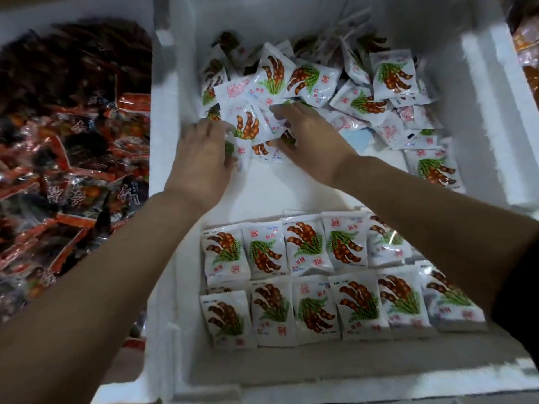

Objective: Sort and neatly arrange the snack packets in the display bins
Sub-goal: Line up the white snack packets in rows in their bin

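Head view. Shows both bare hands down inside a white foam bin [162, 112]. Finds the left hand [201, 153] at the left edge of a loose heap of snack packets [364, 103], knuckles up, fingers bent down onto the wrappers; cannot tell through the blur whether anything is actually gripped. Finds the right hand [306, 135] just beside it, fingers nearly straight and laid flat on the heap, holding nothing. Leaves a few packets wedged between the two hands, touching both. Counts eleven arranged packets [315, 307] nearer the camera: five in the far row, the last partly hidden by the right arm [437, 205], and six in the near row, edge to edge, printed side up. Cannot count the heap: too many, overlapping, tilted every way. Small squarish pillow pouches, glossy white film with crimped ends, brown pods and green leaves printed on. Thick, matte, blocky bin walls. To the left, beyond the wall, a mass of crinkly red-and-dark wrappers [73, 185], too tangled to count.
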A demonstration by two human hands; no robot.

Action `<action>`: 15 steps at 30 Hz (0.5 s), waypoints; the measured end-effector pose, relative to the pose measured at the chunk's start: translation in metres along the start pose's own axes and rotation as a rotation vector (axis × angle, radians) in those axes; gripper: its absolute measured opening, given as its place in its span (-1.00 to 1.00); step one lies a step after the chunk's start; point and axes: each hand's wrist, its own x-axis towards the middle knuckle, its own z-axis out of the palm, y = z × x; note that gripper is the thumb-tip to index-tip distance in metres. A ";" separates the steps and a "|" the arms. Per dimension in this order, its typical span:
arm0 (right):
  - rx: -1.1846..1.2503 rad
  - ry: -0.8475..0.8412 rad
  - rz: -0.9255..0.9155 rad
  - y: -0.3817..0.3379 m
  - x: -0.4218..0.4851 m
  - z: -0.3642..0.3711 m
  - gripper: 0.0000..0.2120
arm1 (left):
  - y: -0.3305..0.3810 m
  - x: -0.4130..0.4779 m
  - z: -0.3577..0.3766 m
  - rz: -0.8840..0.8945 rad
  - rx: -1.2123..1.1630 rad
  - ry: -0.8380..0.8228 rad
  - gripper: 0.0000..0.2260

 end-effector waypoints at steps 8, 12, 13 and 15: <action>0.170 -0.004 0.113 -0.021 0.031 0.024 -0.76 | -0.008 0.006 0.001 0.081 0.185 0.085 -0.74; 0.161 0.020 0.102 -0.025 0.022 0.018 -0.89 | -0.012 -0.004 0.000 0.170 0.174 0.123 -0.74; 0.166 0.050 0.093 -0.024 0.018 0.014 -0.91 | -0.012 -0.008 0.000 0.193 0.153 0.137 -0.75; 0.185 0.128 0.088 -0.023 0.005 0.004 -0.94 | -0.009 -0.018 -0.002 0.208 0.056 0.183 -0.81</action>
